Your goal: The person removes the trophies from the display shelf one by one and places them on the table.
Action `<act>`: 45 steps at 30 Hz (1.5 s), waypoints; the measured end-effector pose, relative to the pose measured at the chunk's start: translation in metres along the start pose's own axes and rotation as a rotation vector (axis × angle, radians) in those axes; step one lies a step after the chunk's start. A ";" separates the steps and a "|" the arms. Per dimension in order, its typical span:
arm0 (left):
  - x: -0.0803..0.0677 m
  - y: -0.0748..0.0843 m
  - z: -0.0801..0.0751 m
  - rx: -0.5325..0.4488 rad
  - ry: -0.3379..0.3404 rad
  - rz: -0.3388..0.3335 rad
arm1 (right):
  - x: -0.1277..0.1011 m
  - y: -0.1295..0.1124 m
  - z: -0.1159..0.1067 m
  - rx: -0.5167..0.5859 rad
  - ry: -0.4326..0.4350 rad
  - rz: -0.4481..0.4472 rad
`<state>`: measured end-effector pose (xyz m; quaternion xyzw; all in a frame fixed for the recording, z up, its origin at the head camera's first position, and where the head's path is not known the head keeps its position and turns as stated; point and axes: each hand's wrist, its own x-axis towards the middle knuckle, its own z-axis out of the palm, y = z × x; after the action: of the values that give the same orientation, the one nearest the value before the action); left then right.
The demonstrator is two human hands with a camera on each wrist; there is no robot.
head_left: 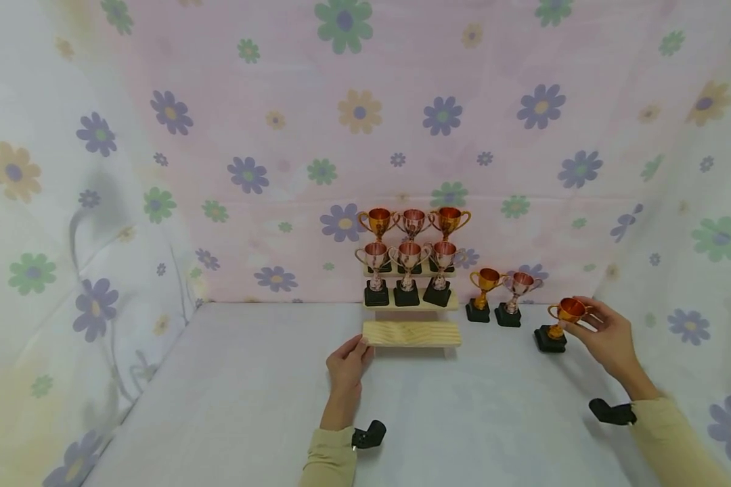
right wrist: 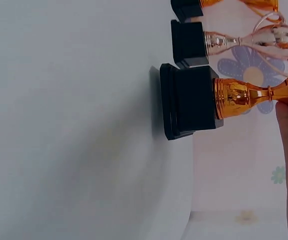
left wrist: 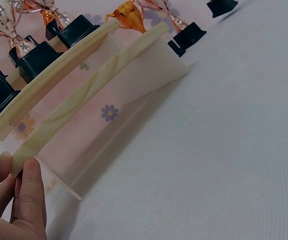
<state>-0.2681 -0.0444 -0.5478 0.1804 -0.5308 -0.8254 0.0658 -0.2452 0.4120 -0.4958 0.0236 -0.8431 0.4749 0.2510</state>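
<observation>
Left hand: the left hand (head_left: 346, 363) is being held at the lower middle of the head view, its fingertips (left wrist: 31, 172) pinching the left end of the stepped wooden stand (head_left: 411, 333); the thumb is being pressed on one side of the lowest step and the fingers on the other.

Right hand: the right hand (head_left: 606, 333) is being held at the right of the head view, its fingers curled round the cup of a gold trophy (head_left: 562, 321).

Gold trophy: it is being kept upright, its black base (right wrist: 191, 102) resting on the white table (head_left: 250, 406), well right of the stand.

Stand contents: six trophies are being carried on the upper steps, three on the top step (head_left: 413, 224) and three on the middle step (head_left: 408, 270); the lowest step is being left bare.

Loose trophies: a gold one (head_left: 482, 293) and a silver-pink one (head_left: 514, 296) are standing on the table between the stand and the held trophy.

Backdrop: a flowered cloth (head_left: 280, 135) is hanging behind and at both sides.
</observation>
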 end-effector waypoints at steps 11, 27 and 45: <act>0.001 0.000 -0.001 -0.009 0.003 -0.004 | 0.041 0.012 0.006 -0.062 -0.062 0.078; -0.003 0.001 0.001 -0.010 -0.001 0.004 | 0.067 0.023 0.009 -0.083 -0.160 0.174; 0.001 0.000 0.001 -0.009 0.004 -0.017 | 0.064 0.030 0.005 -0.027 -0.177 0.198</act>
<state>-0.2697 -0.0440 -0.5480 0.1861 -0.5253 -0.8281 0.0604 -0.3115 0.4368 -0.4935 -0.0215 -0.8665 0.4820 0.1279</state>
